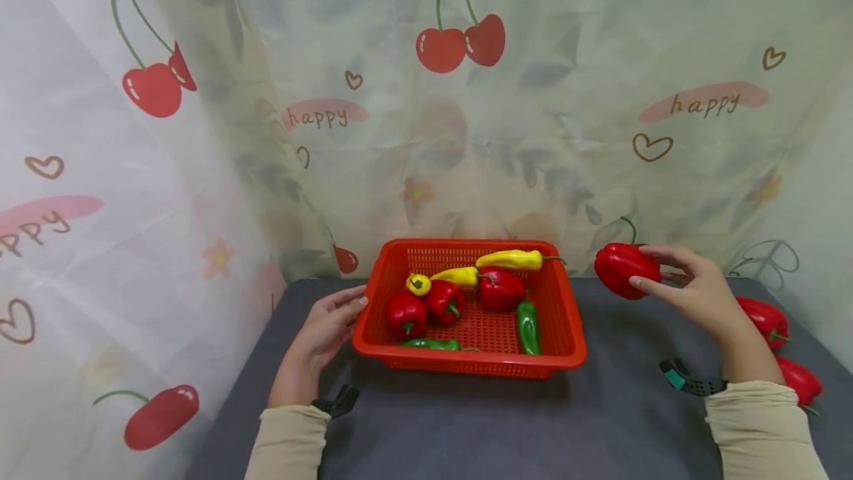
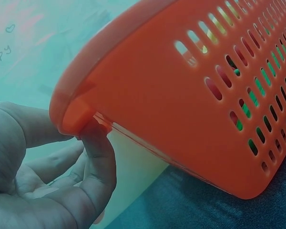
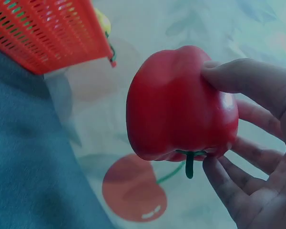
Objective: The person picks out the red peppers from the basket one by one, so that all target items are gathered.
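My right hand holds a red bell pepper above the table, to the right of the orange basket. In the right wrist view the thumb presses one side of the pepper and the fingers curl round its stem end. My left hand pinches the basket's left rim; the left wrist view shows thumb and finger on the rim. Inside the basket lie several red bell peppers, long yellow peppers, a small yellow pepper and green peppers.
Two more red bell peppers lie on the dark table at its right side, partly behind my right forearm. A printed curtain hangs close behind the table and along the left.
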